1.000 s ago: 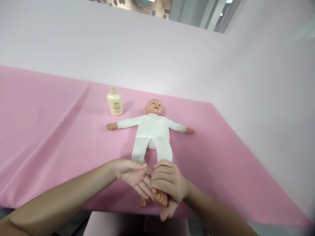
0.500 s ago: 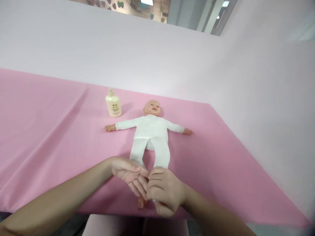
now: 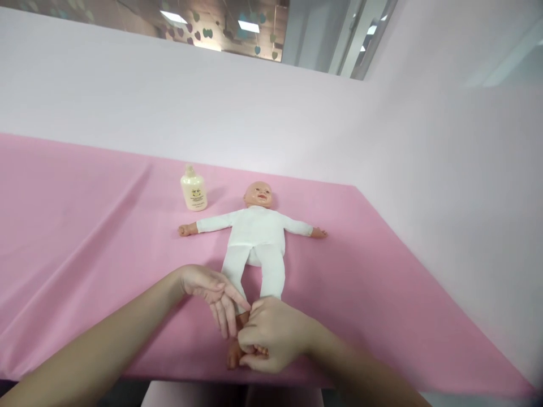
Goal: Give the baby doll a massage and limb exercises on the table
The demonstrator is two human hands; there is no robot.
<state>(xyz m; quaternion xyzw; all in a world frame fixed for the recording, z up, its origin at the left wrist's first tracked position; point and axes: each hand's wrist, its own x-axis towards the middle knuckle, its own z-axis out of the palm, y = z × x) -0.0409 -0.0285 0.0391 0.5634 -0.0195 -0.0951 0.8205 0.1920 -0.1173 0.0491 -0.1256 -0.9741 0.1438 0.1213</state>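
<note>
A baby doll in a white suit lies on its back on a pink-covered table, arms spread and legs toward me. My left hand is over the doll's lower leg on the left, palm partly turned up and fingers spread. Its index fingertip touches my right hand, which is curled closed over the doll's other lower leg. Toes of that foot show between its fingers and thumb; whether it grips the foot is unclear. The doll's left-side foot lies uncovered near the table's front edge.
A cream pump bottle stands upright beside the doll's head and outstretched arm. White panels rise behind the table and to the right. A long fold runs through the pink cover on the left.
My hands have drawn slightly apart; the left fingers have slipped from the right hand except for the index fingertip. The view has tilted up a little.
</note>
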